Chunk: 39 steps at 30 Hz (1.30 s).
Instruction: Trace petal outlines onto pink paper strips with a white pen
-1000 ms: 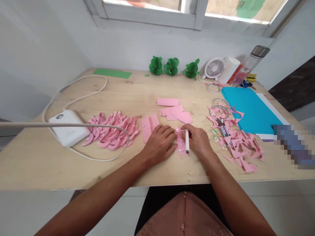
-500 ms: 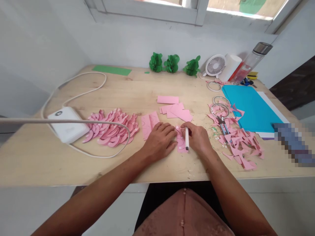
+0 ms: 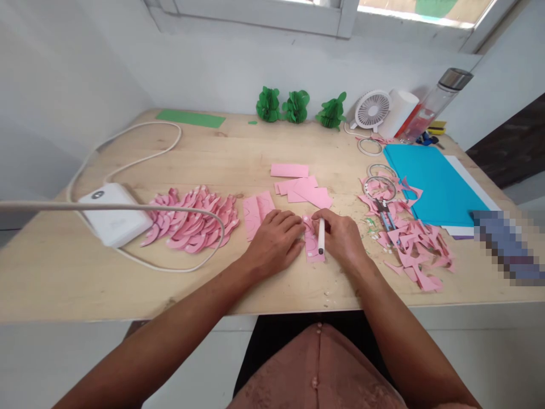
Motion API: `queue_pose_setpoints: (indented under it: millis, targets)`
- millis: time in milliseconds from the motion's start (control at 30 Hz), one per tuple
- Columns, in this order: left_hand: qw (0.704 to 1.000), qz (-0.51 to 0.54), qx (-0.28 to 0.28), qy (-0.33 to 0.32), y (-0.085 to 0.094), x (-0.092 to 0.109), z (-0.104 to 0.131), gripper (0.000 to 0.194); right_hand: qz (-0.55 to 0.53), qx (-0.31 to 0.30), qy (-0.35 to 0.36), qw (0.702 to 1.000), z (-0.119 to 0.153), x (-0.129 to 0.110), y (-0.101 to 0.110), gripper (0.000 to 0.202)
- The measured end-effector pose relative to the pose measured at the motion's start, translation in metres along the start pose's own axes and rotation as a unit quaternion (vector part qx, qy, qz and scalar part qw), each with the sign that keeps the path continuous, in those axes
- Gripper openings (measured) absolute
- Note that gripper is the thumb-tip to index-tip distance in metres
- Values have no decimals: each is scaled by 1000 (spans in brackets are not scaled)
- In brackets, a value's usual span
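Observation:
My right hand (image 3: pixel 342 237) is closed around a white pen (image 3: pixel 321 234), whose dark end points back toward me; its writing tip is hidden by my fingers. Beneath the pen lies a pink paper strip (image 3: pixel 314 254) with curved outlines drawn on it. My left hand (image 3: pixel 276 240) rests flat on the table beside that strip, its fingers stretched out and fingertips near the strip's left edge. Just past its knuckles are pink pieces with drawn lines (image 3: pixel 252 218), partly covered by the hand. Farther back, several plain pink paper strips (image 3: pixel 304 190) overlap.
Cut pink petal shapes (image 3: pixel 196 221) are heaped at left beside a white power bank (image 3: pixel 117 218) and its cable. At right lie pink scraps (image 3: pixel 421 250), scissors (image 3: pixel 386 216), tape rolls (image 3: pixel 369 147) and blue sheets (image 3: pixel 438 187). Green paper figures (image 3: pixel 297 107) and a small fan (image 3: pixel 372 110) stand behind.
The pen in my right hand has tilted slightly, its dark end shifting a little up and left. My left hand keeps its place on the table. The whole view has shifted slightly.

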<state>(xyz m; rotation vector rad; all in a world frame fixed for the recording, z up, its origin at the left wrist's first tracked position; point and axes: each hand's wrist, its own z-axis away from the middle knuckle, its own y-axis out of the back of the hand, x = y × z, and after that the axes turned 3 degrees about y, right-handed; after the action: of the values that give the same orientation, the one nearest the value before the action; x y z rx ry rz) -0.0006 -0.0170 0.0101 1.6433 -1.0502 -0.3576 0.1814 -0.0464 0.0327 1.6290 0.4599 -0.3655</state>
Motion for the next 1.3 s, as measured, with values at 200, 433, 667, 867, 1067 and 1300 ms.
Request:
queue_pose_setpoints:
  millis: [200,433,667,867,1067,1300]
  targets:
    - [1000,4,-4,1,0,-1,0,23,1,4,-3,1000,0,-1,0,18]
    - [1000,8,-10,-1,1,-1,0,24,-9,2,-4,1000,1,-2,1,16]
    - [1000,13,-14,-1,2,-1,1,28,-13,2,-4,1000,0,-2,1,16]
    - [1000,10,-19,-1,1,-3,1,43,-18,8,-4,1000,1,-2,2,16]
    - [1000,5,-27,-2,1,-2,1,45,-25,7,-9,1000,0,-2,2,16]
    - [1000,7,-29,-1,5,0,0,25,-22,5,-12,1000,0,-2,1,17]
